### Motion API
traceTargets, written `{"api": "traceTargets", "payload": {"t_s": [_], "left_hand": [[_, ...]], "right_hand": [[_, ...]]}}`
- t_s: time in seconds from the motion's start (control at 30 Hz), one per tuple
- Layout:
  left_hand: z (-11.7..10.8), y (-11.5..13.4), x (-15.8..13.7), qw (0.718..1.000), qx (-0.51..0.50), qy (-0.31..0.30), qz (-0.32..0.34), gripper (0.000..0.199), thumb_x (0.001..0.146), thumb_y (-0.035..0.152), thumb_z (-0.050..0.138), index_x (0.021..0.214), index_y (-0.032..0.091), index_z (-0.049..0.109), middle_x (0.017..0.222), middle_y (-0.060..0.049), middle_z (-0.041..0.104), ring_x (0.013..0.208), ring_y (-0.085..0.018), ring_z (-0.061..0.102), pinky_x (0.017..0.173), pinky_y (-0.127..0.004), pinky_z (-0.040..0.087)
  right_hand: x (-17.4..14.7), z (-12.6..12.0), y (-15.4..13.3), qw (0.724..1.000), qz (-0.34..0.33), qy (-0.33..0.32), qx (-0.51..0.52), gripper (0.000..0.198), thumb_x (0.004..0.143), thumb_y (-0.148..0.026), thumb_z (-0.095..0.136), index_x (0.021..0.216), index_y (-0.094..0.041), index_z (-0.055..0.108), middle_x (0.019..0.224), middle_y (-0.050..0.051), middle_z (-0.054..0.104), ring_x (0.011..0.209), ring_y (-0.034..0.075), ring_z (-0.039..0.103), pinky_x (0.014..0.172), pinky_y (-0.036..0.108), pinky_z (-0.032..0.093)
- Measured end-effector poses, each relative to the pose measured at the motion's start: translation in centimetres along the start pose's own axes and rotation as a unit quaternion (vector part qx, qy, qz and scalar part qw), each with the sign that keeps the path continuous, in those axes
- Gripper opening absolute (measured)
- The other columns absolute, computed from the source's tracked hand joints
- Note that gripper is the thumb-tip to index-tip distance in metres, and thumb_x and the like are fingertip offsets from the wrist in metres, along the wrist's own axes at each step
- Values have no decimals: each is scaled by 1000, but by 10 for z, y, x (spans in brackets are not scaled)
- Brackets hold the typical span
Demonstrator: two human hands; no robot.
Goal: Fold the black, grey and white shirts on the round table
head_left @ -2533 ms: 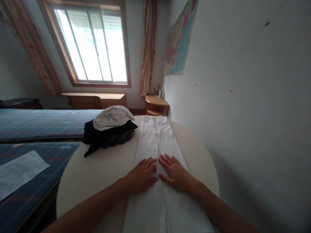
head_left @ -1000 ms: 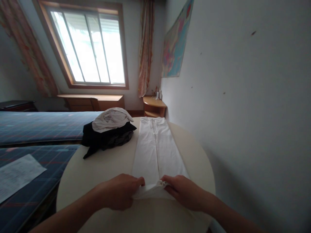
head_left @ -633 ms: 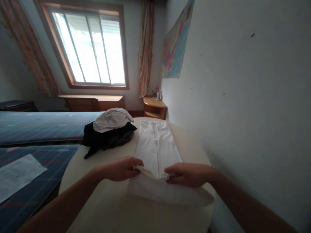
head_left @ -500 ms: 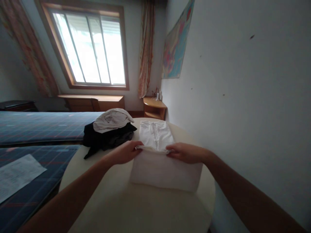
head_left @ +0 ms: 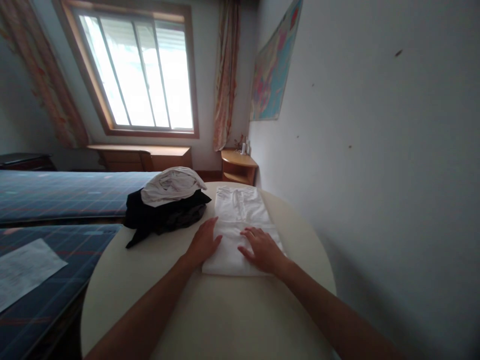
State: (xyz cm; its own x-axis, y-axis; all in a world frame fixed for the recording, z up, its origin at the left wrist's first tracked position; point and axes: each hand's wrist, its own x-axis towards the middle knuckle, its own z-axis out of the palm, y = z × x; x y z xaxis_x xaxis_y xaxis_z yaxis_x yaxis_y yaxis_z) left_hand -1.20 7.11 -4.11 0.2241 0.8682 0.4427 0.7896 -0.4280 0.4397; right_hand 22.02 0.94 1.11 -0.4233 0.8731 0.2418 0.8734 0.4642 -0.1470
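Note:
A folded white garment (head_left: 243, 207) lies flat on the round cream table (head_left: 210, 315), with a seam down its far half and a crosswise fold line near its middle. Along its left edge rests my left hand (head_left: 204, 241), fingers stretched and thumb apart. My right hand (head_left: 260, 248) lies palm down over the right side of the cloth, its fingers spread. Neither hand grips the fabric. Left of the garment sits a loose pile of dark clothes (head_left: 150, 212), topped by a crumpled off-white garment (head_left: 174, 185).
A plain wall (head_left: 375, 200) runs close along the table's right side. To the left are blue plaid mattresses (head_left: 75, 192) with a paper sheet (head_left: 28, 270) on one. Beyond the table stand a corner shelf (head_left: 240, 160) and a wooden desk (head_left: 165, 157) under the window.
Both hands have released the cloth edge they pinched and come down flat on the garment. The garment's near part is now shorter and narrower, with the fold laid down.

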Motion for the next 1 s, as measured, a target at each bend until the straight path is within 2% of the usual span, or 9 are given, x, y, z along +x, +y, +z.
{"api": "traceTargets", "payload": {"t_s": [0.13, 0.3, 0.57, 0.67, 0.73, 0.83, 0.9, 0.93, 1.0], "left_hand": [[-29, 22, -9, 994, -59, -49, 74, 29, 88, 29, 61, 116, 20, 60, 131, -12, 60, 127, -27, 53, 112, -44, 39], [-58, 64, -24, 939, -86, -285, 175, 37, 75, 38, 77, 107, 24, 63, 108, -3, 65, 99, -21, 63, 87, -31, 50], [-59, 86, -33, 933, 46, -297, 196, 15, 76, 18, 61, 88, 22, 68, 91, -3, 71, 87, -21, 66, 76, -29, 48], [-70, 88, -35, 920, 16, -361, 152, 14, 72, 18, 62, 82, 23, 71, 82, -1, 73, 76, -19, 67, 68, -27, 47], [-77, 87, -38, 884, -35, -454, 106, 12, 69, 22, 69, 81, 23, 73, 77, 1, 73, 69, -17, 66, 62, -25, 46], [-81, 86, -42, 775, -124, -620, 14, 19, 64, 28, 78, 80, 23, 73, 70, 3, 70, 61, -15, 65, 58, -24, 47], [-79, 85, -41, 717, -183, -672, -34, 30, 63, 31, 80, 91, 24, 73, 72, 3, 70, 60, -16, 65, 56, -25, 50], [-77, 84, -40, 722, -209, -659, -37, 34, 66, 33, 78, 98, 24, 72, 75, 2, 71, 62, -16, 67, 58, -26, 51], [-71, 79, -34, 807, -225, -546, -3, 35, 75, 34, 72, 108, 22, 69, 86, -2, 74, 74, -18, 69, 67, -27, 54]], "right_hand": [[-30, -6, -13, 994, -94, -35, 41, 55, 84, -44, 68, 131, -20, 54, 135, 12, 58, 122, 29, 52, 104, 44, 43], [-50, -6, -15, 993, -97, -64, 4, 46, 89, -25, 60, 133, -16, 52, 130, 12, 60, 118, 27, 55, 99, 42, 47], [-54, -7, -4, 977, -146, -84, -129, 21, 95, -13, 51, 111, -15, 63, 108, 10, 68, 96, 25, 62, 78, 36, 50], [-59, -24, -17, 977, -154, -112, -95, 19, 95, -15, 50, 104, -16, 67, 99, 8, 69, 88, 22, 64, 72, 31, 48], [-65, -37, -30, 974, -173, -146, -30, 19, 96, -23, 51, 98, -18, 70, 93, 6, 70, 81, 19, 65, 69, 28, 45], [-73, -52, -46, 950, -205, -217, 88, 17, 90, -31, 61, 94, -22, 75, 87, 2, 72, 71, 14, 64, 67, 23, 44], [-74, -55, -50, 933, -212, -252, 146, 16, 87, -33, 65, 94, -24, 78, 86, 0, 74, 70, 13, 65, 68, 22, 43], [-72, -55, -50, 930, -206, -260, 161, 17, 87, -34, 66, 92, -24, 78, 85, 0, 74, 70, 13, 65, 68, 21, 43], [-67, -52, -43, 939, -171, -250, 161, 19, 90, -35, 63, 88, -24, 79, 83, 1, 74, 70, 13, 65, 68, 22, 43]]}}
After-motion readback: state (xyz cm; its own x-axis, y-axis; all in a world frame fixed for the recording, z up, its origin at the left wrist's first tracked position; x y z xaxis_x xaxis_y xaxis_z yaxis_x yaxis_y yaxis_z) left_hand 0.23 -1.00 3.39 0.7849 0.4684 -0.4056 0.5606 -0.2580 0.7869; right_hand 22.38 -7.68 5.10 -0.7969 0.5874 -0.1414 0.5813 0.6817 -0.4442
